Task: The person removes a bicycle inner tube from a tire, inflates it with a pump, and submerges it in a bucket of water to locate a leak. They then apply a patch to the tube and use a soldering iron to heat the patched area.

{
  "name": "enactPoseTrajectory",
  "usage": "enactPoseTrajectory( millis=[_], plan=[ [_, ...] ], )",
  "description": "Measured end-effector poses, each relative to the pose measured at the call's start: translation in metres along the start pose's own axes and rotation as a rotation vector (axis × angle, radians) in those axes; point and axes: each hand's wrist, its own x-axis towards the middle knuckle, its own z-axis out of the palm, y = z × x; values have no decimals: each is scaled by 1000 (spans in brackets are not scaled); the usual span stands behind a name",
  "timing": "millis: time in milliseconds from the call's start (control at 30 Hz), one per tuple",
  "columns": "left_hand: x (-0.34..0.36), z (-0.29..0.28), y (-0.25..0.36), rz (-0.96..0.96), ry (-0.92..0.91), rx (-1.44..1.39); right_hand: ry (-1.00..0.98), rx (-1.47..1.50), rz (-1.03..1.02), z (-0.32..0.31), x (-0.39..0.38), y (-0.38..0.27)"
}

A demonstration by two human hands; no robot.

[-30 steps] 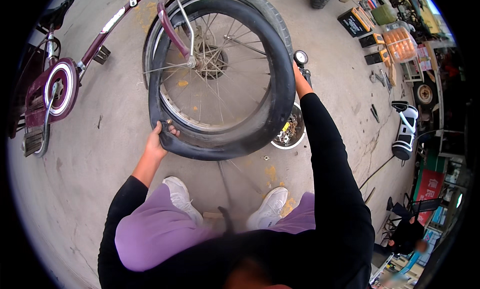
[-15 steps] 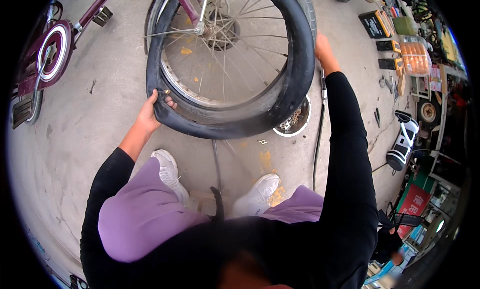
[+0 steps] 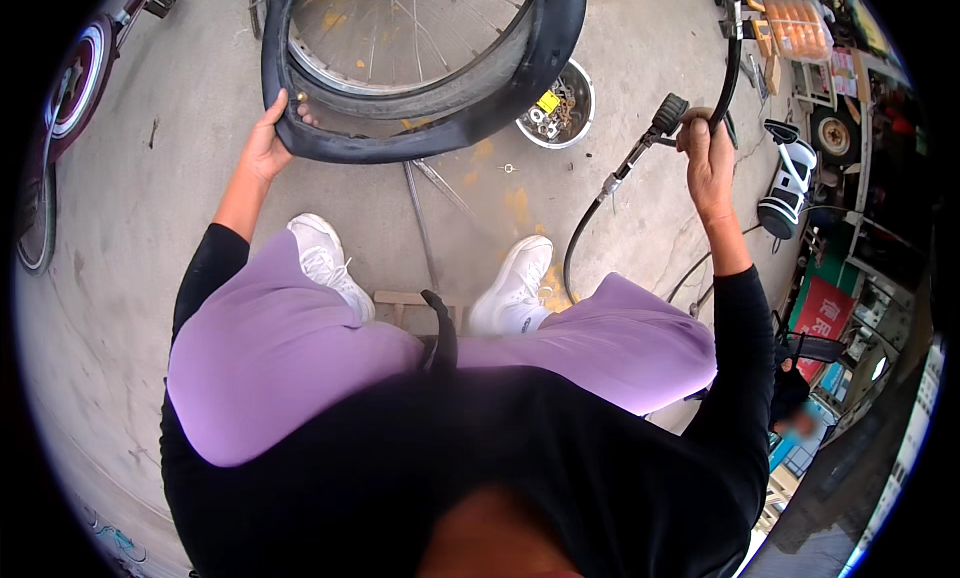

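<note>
1. Head view: a soft black rubber inner tube (image 3: 400, 149) lies over the near side of a spoked bicycle wheel (image 3: 400, 104); the left hand (image 3: 266, 145) pinches it between thumb and fingers, beside a small brass valve.
2. The right hand (image 3: 709, 168) has its fingers curled round a black-and-silver air inflator (image 3: 668, 116) with black hoses.
3. Between wheel and inflator, a round silver metal bowl (image 3: 591, 106) of loose metal parts stands on the grey concrete floor (image 3: 210, 78).
4. Farther right are a white-and-black self-balancing scooter (image 3: 790, 183) and a clear pack of orange items (image 3: 797, 26).
5. The upper edge cuts off wheel and tube; the left rim crops a dark-red chainwheel (image 3: 80, 78).
6. The right hand hides the inflator's grip; a dark-clothed person (image 3: 789, 393) at lower right is blurred.
</note>
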Motion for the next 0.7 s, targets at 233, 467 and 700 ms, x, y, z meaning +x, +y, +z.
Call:
enactPoseTrajectory(
  millis=[233,467,700],
  plan=[
    [5,0,0,22,-22,-4,-449,-136,-213,77,-46,-41],
    [5,-7,4,-1,8,18,-525,-440,-499,82,-16,-6],
    [12,-20,3,-24,33,36,-435,-297,-335,78,-30,3]
  ],
)
